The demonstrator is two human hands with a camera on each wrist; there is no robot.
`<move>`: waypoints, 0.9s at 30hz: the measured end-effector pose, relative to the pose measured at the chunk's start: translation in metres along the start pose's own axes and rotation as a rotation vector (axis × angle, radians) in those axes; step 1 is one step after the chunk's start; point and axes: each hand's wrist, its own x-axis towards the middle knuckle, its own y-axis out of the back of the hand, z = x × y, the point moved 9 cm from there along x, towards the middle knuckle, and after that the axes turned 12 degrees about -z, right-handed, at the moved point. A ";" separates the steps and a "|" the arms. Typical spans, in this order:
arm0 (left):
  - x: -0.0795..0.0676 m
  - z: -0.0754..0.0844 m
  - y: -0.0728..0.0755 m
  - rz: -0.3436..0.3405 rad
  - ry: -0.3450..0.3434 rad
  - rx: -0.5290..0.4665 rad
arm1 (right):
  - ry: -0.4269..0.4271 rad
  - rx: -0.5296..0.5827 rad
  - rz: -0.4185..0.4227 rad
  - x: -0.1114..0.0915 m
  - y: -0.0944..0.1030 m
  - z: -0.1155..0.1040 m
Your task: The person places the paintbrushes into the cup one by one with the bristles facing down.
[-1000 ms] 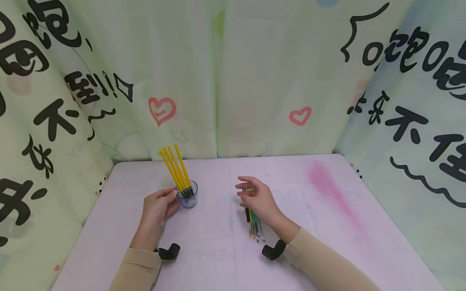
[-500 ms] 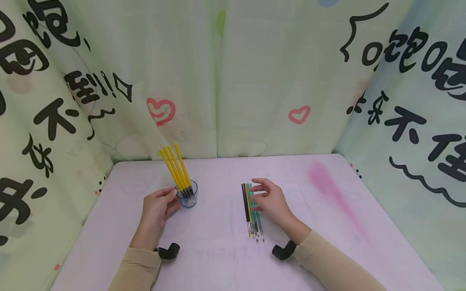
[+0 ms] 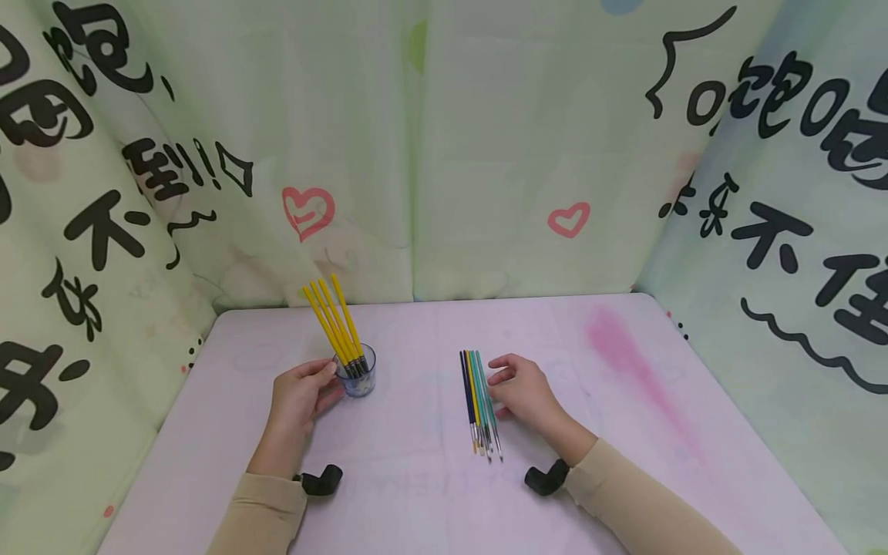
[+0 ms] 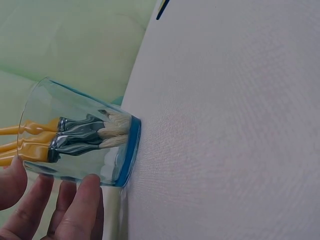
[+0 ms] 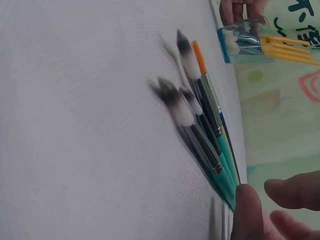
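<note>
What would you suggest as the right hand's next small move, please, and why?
I would probably have the right hand pinch the nearest green brush by its handle. That hand is right beside the loose brushes, its visible fingertips apart and holding nothing, while the left hand holds the cup of yellow brushes.

1 cup [image 3: 364, 386], 4 brushes [image 3: 341, 327] inside
</note>
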 end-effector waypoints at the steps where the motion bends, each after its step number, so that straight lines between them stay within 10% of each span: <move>1: 0.000 0.000 0.000 -0.001 -0.001 0.003 | -0.010 -0.013 -0.002 0.000 -0.001 0.001; 27: 0.000 0.000 0.000 0.010 0.005 0.009 | -0.049 -0.566 0.037 0.010 -0.009 -0.017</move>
